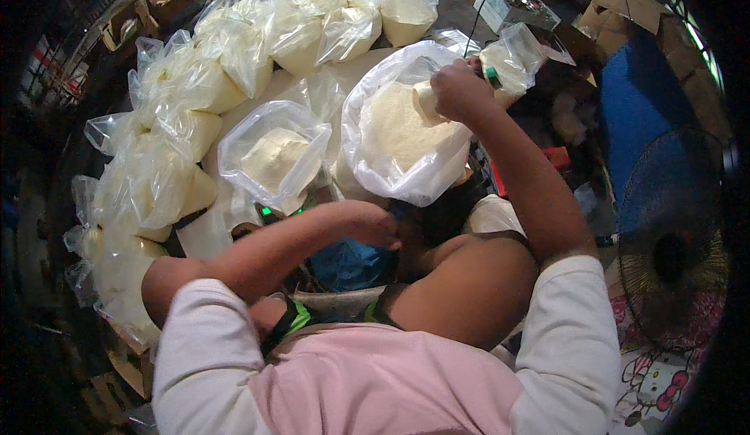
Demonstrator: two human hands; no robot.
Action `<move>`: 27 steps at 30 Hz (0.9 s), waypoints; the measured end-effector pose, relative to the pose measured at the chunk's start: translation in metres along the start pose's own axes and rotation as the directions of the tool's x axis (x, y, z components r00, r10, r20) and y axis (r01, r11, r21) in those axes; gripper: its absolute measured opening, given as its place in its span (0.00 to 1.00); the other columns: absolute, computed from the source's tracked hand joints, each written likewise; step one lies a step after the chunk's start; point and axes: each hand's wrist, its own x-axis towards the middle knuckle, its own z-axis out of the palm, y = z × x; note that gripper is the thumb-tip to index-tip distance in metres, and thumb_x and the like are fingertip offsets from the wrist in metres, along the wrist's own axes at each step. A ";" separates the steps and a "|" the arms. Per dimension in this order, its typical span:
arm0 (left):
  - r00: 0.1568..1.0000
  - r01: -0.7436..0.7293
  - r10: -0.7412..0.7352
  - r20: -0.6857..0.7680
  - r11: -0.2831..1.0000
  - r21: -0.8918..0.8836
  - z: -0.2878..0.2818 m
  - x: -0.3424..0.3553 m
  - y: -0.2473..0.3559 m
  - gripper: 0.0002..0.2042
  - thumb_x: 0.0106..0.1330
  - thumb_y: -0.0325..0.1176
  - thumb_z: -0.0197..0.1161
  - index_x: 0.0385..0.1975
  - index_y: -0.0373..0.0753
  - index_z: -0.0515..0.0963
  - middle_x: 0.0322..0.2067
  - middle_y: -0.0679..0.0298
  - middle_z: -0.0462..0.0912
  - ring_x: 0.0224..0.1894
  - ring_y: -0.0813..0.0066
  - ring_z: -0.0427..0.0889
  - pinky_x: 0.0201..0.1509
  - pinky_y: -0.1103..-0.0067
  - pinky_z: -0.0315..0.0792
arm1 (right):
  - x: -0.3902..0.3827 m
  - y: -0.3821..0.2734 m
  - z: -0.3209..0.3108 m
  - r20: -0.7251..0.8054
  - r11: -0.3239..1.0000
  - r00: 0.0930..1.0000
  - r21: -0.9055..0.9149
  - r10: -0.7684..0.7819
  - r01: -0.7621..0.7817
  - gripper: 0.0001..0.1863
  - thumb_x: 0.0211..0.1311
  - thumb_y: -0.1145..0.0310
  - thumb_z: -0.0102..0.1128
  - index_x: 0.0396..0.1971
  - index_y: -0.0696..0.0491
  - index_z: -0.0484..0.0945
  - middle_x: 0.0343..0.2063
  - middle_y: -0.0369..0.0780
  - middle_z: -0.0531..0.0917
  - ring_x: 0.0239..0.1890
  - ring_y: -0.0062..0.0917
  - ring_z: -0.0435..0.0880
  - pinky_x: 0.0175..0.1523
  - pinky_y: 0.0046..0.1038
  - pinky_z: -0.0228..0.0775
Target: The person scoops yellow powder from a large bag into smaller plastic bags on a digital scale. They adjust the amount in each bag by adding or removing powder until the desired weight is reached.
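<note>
My right hand [461, 89] is closed on a pale scoop [425, 97] at the far edge of a large open white sack of cream powder [398, 126]. My left hand [375, 224] is lower, above a blue plastic bundle [344, 263] between my legs; motion blurs its fingers, so I cannot tell their grip. To the left of the large sack, an open clear bag [273, 161] part full of powder sits above a green-lit display [273, 211], apparently on a device mostly hidden beneath it.
Several filled clear bags [180, 153] curve along the far and left side. At right stand a fan [670, 251] and a blue board [629, 99]. Cardboard [625, 5], a pale box [519, 3] and red objects [553, 165] lie beyond. A thin dark cord hangs above my right hand.
</note>
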 end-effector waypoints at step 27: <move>0.000 0.391 0.024 -1.000 0.920 0.022 0.012 -0.415 0.040 0.18 0.64 0.45 0.70 0.46 0.38 0.83 0.45 0.57 0.85 0.48 0.62 0.84 0.56 0.69 0.75 | -0.074 -0.124 -0.186 -0.065 0.907 0.921 0.160 -0.385 0.390 0.20 0.57 0.65 0.63 0.50 0.55 0.78 0.50 0.48 0.81 0.56 0.43 0.79 0.62 0.37 0.69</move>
